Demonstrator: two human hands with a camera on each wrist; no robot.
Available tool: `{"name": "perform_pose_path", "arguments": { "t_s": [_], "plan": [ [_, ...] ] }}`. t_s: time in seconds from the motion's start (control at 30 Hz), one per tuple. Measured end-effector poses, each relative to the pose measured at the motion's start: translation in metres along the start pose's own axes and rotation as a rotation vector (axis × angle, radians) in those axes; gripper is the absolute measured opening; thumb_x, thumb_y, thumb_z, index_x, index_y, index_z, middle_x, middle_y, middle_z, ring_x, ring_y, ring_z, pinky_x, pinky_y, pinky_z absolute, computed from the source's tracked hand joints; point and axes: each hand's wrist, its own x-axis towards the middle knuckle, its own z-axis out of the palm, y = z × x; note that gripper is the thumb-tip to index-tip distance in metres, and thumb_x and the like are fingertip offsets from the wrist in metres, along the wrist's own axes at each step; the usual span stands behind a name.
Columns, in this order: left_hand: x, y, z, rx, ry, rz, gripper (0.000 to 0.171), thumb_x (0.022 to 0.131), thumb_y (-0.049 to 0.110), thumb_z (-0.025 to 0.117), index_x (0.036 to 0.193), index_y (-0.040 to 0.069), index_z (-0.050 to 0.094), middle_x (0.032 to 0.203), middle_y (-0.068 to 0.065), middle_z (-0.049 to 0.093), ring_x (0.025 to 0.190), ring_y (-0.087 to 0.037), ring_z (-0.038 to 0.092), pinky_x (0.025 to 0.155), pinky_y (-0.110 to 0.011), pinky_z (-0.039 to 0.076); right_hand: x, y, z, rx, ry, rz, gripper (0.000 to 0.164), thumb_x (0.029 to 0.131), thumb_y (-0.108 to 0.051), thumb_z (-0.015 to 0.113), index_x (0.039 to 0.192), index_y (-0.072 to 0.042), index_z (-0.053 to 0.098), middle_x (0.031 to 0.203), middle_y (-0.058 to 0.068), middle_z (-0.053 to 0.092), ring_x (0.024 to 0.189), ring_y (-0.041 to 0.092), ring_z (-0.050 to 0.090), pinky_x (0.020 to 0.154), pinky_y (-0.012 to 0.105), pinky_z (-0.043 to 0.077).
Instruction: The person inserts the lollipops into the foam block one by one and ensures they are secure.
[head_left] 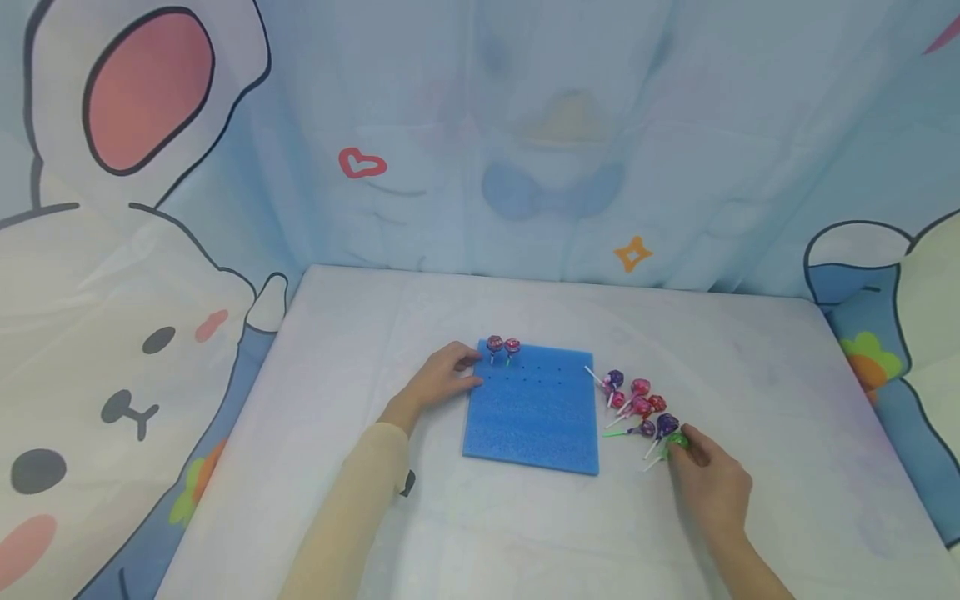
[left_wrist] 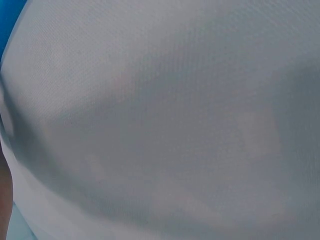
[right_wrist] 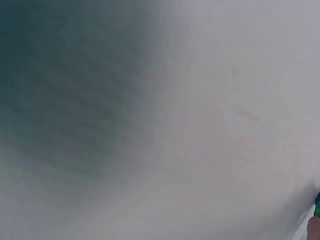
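Observation:
My left hand (head_left: pixel 438 375) rests at the left edge of a blue foam board (head_left: pixel 532 421), thumb and fingers touching its side. Two lollipops (head_left: pixel 495 343) stand upright near the board's far left corner, their sticks in it. Rows of small holes run across the board's far part. To the right, my right hand (head_left: pixel 712 479) pinches a green lollipop (head_left: pixel 677 442) by its wrapped head; its white stick points toward the board. In the right wrist view only a fingertip (right_wrist: pixel 313 229) and a bit of green wrapper show at the lower right corner.
Beside the board's right edge lies a loose group of several lollipops in purple, pink and red wrappers (head_left: pixel 641 406). They lie on a white-covered table (head_left: pixel 420 533). A printed curtain (head_left: pixel 420 225) hangs behind and on both sides.

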Motion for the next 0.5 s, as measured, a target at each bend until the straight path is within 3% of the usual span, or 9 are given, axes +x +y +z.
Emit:
{"name": "perform_pose_path", "arguments": {
  "t_s": [0.1, 0.23, 0.33, 0.5],
  "plan": [
    [0.001, -0.001, 0.0, 0.001, -0.001, 0.0, 0.042, 0.091, 0.02, 0.071, 0.128, 0.004, 0.058, 0.124, -0.008, 0.059, 0.116, -0.021, 0.057, 0.102, -0.03, 0.047, 0.003, -0.004, -0.005, 0.029, 0.03, -0.001, 0.041, 0.095, -0.02, 0.064, 0.135, -0.009, 0.058, 0.129, 0.015, 0.061, 0.117, 0.035, 0.06, 0.103, 0.05, 0.045],
    [0.001, -0.001, 0.0, -0.001, 0.002, 0.0, 0.042, 0.091, 0.02, 0.071, 0.128, 0.004, 0.058, 0.124, -0.008, 0.059, 0.116, -0.021, 0.057, 0.102, -0.03, 0.047, 0.007, -0.017, -0.011, 0.056, 0.1, -0.074, 0.038, 0.095, -0.02, 0.066, 0.131, -0.01, 0.062, 0.126, 0.01, 0.064, 0.111, 0.028, 0.064, 0.09, 0.018, 0.051],
    [0.0, -0.001, -0.001, -0.003, 0.004, -0.005, 0.042, 0.091, 0.02, 0.071, 0.128, 0.004, 0.058, 0.124, -0.008, 0.059, 0.116, -0.021, 0.057, 0.102, -0.03, 0.047, 0.012, -0.03, -0.012, 0.101, 0.125, -0.119, 0.037, 0.095, -0.021, 0.066, 0.13, -0.011, 0.063, 0.126, 0.008, 0.064, 0.111, 0.026, 0.064, 0.08, 0.002, 0.045],
    [0.001, -0.001, 0.001, -0.006, 0.003, -0.005, 0.042, 0.091, 0.019, 0.071, 0.128, 0.004, 0.058, 0.124, -0.009, 0.059, 0.116, -0.021, 0.057, 0.102, -0.031, 0.047, 0.021, -0.055, -0.003, 0.186, 0.109, -0.153, 0.039, 0.095, -0.02, 0.065, 0.133, -0.011, 0.06, 0.131, 0.008, 0.062, 0.117, 0.026, 0.061, 0.084, 0.005, 0.046]
  ]
}}
